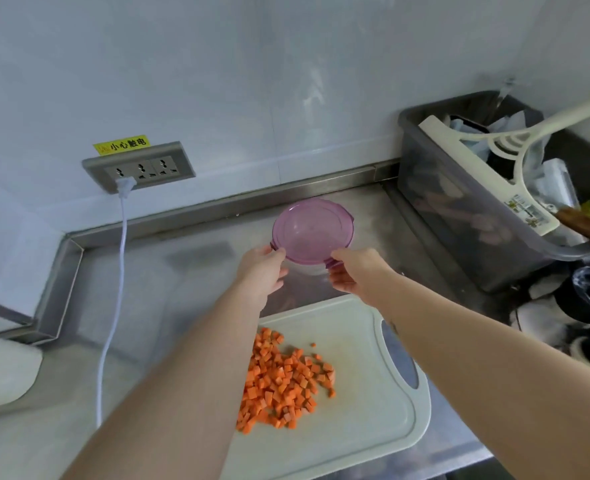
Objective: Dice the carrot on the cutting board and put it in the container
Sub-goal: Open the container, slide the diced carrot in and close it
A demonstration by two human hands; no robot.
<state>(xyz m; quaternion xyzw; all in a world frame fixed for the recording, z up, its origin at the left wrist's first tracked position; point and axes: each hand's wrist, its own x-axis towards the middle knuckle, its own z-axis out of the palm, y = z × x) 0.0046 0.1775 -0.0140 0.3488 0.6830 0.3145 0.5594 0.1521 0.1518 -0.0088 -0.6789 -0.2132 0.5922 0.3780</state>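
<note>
A pile of diced carrot [284, 379] lies on the pale cutting board [362, 420] in front of me. Behind the board, on the steel counter, stands a clear round container [307, 270] covered by a purple lid [312, 230]. My left hand [262, 271] grips the lid's left edge and the container side. My right hand [354, 271] grips the lid's clip on the right front. Both arms reach over the board; my left forearm hides part of the carrot pile and the board's left side.
A grey bin [459, 216] with a white squeegee [494, 168] stands at the right against the wall. A wall socket [139, 168] holds a white plug and cable [113, 289] trailing down the counter. Dark dishes [587, 299] lie at the far right.
</note>
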